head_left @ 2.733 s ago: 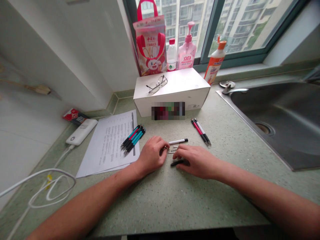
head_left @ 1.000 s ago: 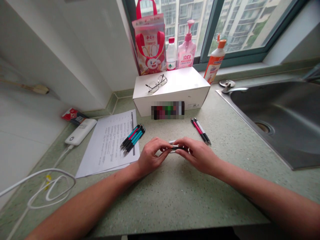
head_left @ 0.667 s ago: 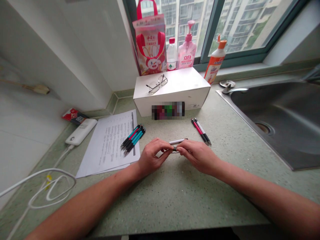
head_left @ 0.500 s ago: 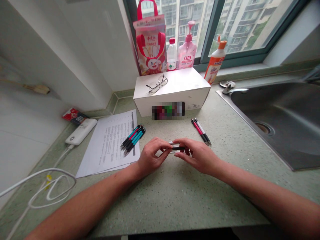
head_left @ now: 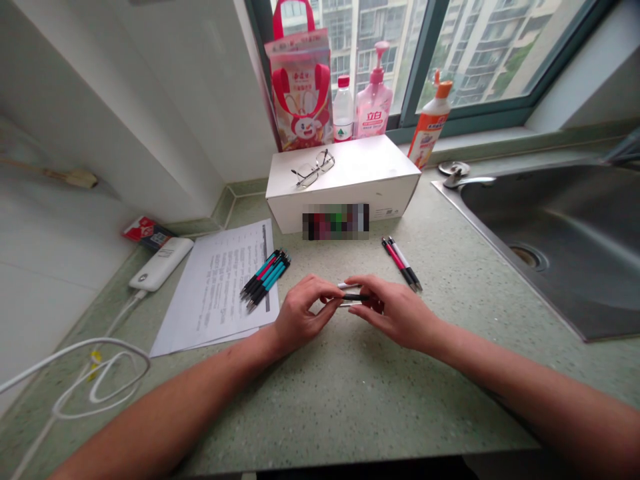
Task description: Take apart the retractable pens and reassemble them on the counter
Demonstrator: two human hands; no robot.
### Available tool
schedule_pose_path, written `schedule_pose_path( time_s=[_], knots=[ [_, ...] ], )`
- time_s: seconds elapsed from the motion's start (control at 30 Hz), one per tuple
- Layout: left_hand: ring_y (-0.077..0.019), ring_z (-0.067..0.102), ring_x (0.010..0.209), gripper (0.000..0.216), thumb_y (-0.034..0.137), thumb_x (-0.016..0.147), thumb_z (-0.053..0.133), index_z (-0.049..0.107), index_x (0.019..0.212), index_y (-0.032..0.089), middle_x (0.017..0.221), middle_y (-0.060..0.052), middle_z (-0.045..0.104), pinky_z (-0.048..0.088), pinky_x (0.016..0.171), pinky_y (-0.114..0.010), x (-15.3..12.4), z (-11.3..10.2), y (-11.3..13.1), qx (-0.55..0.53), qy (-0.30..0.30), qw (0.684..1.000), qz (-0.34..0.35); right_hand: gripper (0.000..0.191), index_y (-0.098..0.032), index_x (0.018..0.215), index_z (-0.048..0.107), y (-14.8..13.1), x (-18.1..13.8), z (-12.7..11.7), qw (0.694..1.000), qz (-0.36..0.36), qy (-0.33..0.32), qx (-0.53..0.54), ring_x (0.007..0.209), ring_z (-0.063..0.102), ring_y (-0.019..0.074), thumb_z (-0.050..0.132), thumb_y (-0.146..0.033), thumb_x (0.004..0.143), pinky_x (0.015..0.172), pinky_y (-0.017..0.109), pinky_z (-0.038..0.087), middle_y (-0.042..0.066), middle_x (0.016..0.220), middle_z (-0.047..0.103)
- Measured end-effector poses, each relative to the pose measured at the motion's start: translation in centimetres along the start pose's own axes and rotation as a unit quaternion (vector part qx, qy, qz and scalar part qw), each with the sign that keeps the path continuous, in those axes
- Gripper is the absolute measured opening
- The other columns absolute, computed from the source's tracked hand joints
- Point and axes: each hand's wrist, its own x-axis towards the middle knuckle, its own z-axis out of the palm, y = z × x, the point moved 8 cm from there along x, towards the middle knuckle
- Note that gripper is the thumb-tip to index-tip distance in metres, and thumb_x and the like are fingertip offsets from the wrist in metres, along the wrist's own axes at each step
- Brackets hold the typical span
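Observation:
My left hand (head_left: 306, 310) is closed in a pinch, thumb and forefinger on one end of a black pen part (head_left: 354, 297). From the right, my right hand (head_left: 403, 312) grips the other end of it. A short white pen barrel (head_left: 349, 286) and a thin pale rod (head_left: 349, 305), perhaps a refill, stick out of my right hand too; its fingers hide their far ends. Left of my hands, several teal, red and black pens (head_left: 267, 279) lie in a bundle partly on printed paper (head_left: 210, 287). Two pens (head_left: 402, 263), one red and one white, lie behind my right hand.
A white box (head_left: 345, 170) bearing eyeglasses (head_left: 315, 169) stands behind. Beyond it are a bag (head_left: 303, 100), a water bottle (head_left: 343, 110), a pink pump bottle (head_left: 373, 100) and an orange-capped bottle (head_left: 431, 123). A power bank (head_left: 161, 263) with a cable is left, a sink (head_left: 555, 227) right.
Both hands keep nearly the same place and hold. The black part and my right fingers have shifted very slightly; the pens on the counter lie as before.

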Motion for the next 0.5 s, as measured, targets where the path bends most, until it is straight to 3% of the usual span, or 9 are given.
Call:
schedule_pose_path(
  time_s=[0.1,0.23,0.3,0.4,0.5],
  knots=[
    [-0.0153,0.066,0.075,0.007,0.014,0.091,0.066,0.068,0.096,0.018,0.083,-0.005,0.074,0.054,0.071,-0.031,0.03,-0.01,0.02,0.002,-0.001,1.000,0.002,0.022,-0.018,0.110,0.061,-0.11,-0.07,-0.34,1.000,0.004,0.010,-0.002,0.065,0.063,0.0156,0.059,-0.033,0.094,0.058,0.027,0.044,0.002,0.076,0.070],
    [-0.0158,0.067,0.076,0.007,0.015,0.092,0.065,0.069,0.096,0.018,0.084,-0.005,0.075,0.055,0.072,-0.031,-0.04,0.04,-0.05,-0.001,-0.006,1.000,0.003,0.022,-0.020,0.096,0.066,-0.41,0.11,-0.48,0.999,-0.018,0.009,-0.024,0.072,0.065,0.0164,0.049,-0.034,0.100,0.064,0.028,0.045,0.004,0.083,0.072],
    [-0.0157,0.067,0.076,0.007,0.015,0.092,0.065,0.069,0.097,0.018,0.084,-0.006,0.075,0.055,0.072,-0.031,-0.08,0.03,-0.14,-0.001,-0.004,1.000,-0.001,0.025,-0.021,0.101,0.067,-0.40,0.17,-0.36,0.999,-0.022,0.005,-0.023,0.077,0.067,0.0169,0.047,-0.035,0.101,0.068,0.029,0.047,0.006,0.090,0.074],
    [-0.0155,0.067,0.075,0.006,0.015,0.092,0.066,0.069,0.096,0.018,0.084,-0.005,0.075,0.055,0.072,-0.031,-0.08,-0.06,-0.21,0.002,0.002,1.000,-0.004,0.029,-0.020,0.118,0.062,-0.16,0.12,-0.28,1.000,-0.007,0.007,-0.007,0.069,0.065,0.0155,0.057,-0.038,0.096,0.064,0.029,0.047,0.004,0.089,0.073],
    [-0.0152,0.067,0.074,0.006,0.015,0.091,0.066,0.069,0.096,0.019,0.084,-0.005,0.075,0.055,0.071,-0.031,-0.06,-0.09,-0.22,0.002,0.003,1.000,-0.002,0.024,-0.018,0.109,0.062,-0.06,0.03,-0.49,1.000,0.002,0.018,0.000,0.062,0.061,0.0141,0.059,-0.037,0.094,0.058,0.027,0.043,0.002,0.077,0.069]
  ],
)
